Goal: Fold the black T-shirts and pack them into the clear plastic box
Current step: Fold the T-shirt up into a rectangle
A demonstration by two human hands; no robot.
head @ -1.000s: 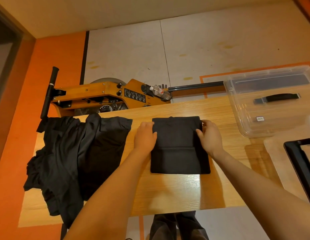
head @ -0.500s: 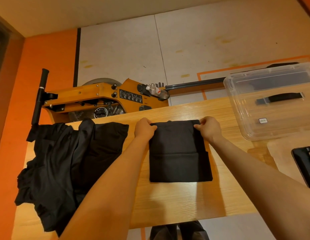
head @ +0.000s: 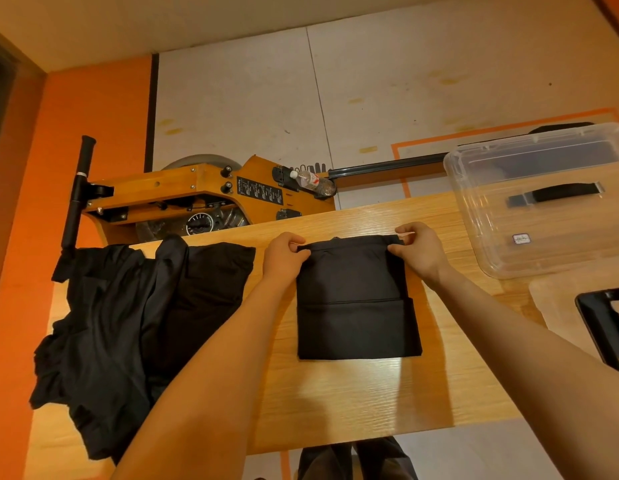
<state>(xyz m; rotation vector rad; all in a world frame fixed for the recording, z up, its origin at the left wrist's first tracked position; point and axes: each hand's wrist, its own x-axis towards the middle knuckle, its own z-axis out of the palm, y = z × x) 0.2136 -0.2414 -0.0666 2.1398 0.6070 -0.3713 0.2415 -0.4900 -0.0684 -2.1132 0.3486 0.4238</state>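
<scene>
At the folded T-shirt's (head: pixel 353 299) far edge, left hand (head: pixel 284 258) and right hand (head: pixel 419 252) pinch its corners, arms outstretched.

Layout on the long wooden table (head: pixel 353 403)

A folded black T-shirt (head: pixel 356 306) lies mid-table; a heap of loose black T-shirts (head: pixel 128 323) lies to its left, an open clear plastic box (head: pixel 543 209) far right. An orange wooden rowing machine (head: pixel 197 195) stands behind the table.

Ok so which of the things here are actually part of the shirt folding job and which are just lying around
Part of the job:
- folded black T-shirt, far corners pinched by left hand and right hand
- pile of unfolded black T-shirts
- clear plastic box
- wooden table

Just lying about:
- wooden rowing machine
- water bottle on it
- black-framed item, at the right edge
</scene>
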